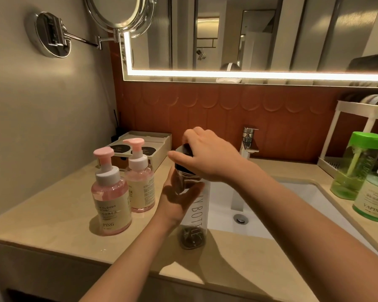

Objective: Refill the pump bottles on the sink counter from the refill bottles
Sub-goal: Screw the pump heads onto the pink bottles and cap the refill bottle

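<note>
Steadying the clear bottle (196,214) near the front edge of the counter (52,214), just beside the left rim of the sink (292,203), with the left hand (179,201) wrapping round its upper half. Clamping the right hand (207,158) down over the black cap (184,167), fingers curling round it; apparently working the cap off ahead of any pouring. Best done, by the look of it, pressing the base flat against the counter, turning only the cap, holding the body upright against spills at the moment of release, and swinging neither elbow into the two pink pump bottles (110,205) standing just to the left, closer to the counter's left edge. Leaving the green bottles (356,166) by the counter's right edge for a later turn, presumably.

Hiding the left fingertips behind the bottle. Covering most of the cap under the right palm, so no telling how far unscrewed. Showing only a dark patch at the bottle's base, with the liquid level impossible to read. Cutting off the nearest green bottle at the right border, and blurring the small print on every label.
</note>
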Available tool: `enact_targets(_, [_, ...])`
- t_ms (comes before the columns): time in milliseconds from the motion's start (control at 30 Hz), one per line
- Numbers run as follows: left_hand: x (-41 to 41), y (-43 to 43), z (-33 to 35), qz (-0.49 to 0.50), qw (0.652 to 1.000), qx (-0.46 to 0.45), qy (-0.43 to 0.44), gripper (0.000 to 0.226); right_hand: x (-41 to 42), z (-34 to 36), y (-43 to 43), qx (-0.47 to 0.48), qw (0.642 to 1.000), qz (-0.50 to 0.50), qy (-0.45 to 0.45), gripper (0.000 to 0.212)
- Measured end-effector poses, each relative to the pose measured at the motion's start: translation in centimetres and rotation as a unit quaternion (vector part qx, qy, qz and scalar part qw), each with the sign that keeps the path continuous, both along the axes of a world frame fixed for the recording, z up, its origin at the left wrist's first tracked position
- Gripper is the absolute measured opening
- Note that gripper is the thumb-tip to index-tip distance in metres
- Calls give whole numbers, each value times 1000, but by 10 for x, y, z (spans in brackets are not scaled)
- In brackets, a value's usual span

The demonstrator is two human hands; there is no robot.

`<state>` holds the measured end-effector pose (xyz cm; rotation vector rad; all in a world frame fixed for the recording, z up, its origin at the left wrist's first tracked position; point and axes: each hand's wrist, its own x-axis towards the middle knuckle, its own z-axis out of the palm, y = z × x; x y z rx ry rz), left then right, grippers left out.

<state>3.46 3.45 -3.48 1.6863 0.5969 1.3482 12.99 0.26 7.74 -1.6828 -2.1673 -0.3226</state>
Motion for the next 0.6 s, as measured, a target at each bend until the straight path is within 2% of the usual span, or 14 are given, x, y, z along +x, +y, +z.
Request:
enact_targets(100, [1, 0, 0, -12, 1000, -12, -9, 70, 8, 4, -3, -104, 980, 123, 119, 45])
enact_targets(167, [1, 1, -2, -14, 999, -26, -14, 82, 19, 9, -7, -197, 939, 182, 214, 40])
enact_targets(200, [1, 1, -3, -12, 1000, -26, -8, 86, 25, 11, -8, -232, 925, 194, 231, 40])
enact_targets(267, [1, 1, -2, -6, 1000, -16, 9, 92, 34, 15, -9, -250, 926, 198, 203, 42])
enact_targets(333, [1, 2, -2, -4, 1000, -9, 16, 103, 35, 19, -7, -223, 942, 191, 160, 45])
enact_targets(400, [0, 2, -2, 3, 1000, -9, 18, 104, 31, 22, -6, -182, 956, 176, 146, 47])
enact_targets(500, [1, 1, -1, 2, 1000, -11, 24, 83, 23, 24, -6, -124, 978, 117, 117, 51])
enact_targets(600, [1, 1, -1, -7, 999, -25, 20, 59, 9, 17, -5, -27, 999, 15, 10, 61])
